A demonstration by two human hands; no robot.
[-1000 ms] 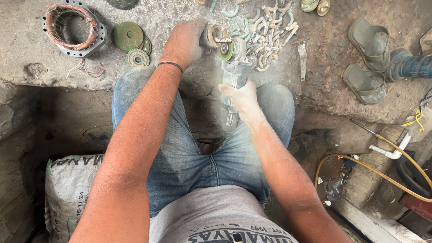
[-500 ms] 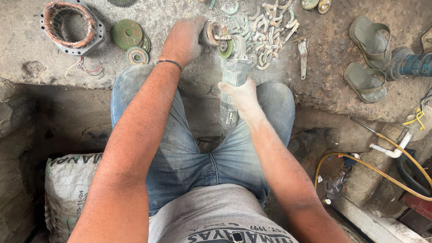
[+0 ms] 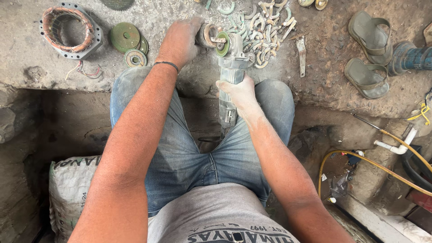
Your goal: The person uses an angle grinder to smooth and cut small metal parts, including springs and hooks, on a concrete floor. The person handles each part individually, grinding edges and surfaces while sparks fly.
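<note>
So the person is sitting at the edge of a dusty concrete floor (image 3: 315, 103) with both knees up against it, and the hands are working well apart from each other on two different things. The right hand (image 3: 240, 92) is wrapping tight around the body of a grey angle grinder (image 3: 230, 81), which is pointing away from them between the knees, green disc end (image 3: 222, 43) up front. The left hand (image 3: 180, 41) is clamping down on a small round metal piece (image 3: 208, 35) right on the floor, holding it against the grinder's disc so the two are touching. Just past the grinder head there's a messy pile of curved metal bits (image 3: 265, 22), greenish and pale. Off to the left side, a couple of flat green discs (image 3: 128, 40) are lying near a motor stator with copper windings (image 3: 69, 29). On the right, a pair of worn sandals (image 3: 366, 49) is sitting on the floor, with a blue pipe-like thing (image 3: 411, 56) beside them. A yellow hose (image 3: 369, 164) is looping down in the lower right, and a white woven sack (image 3: 74, 189) is slumping by the person's left hip.
</note>
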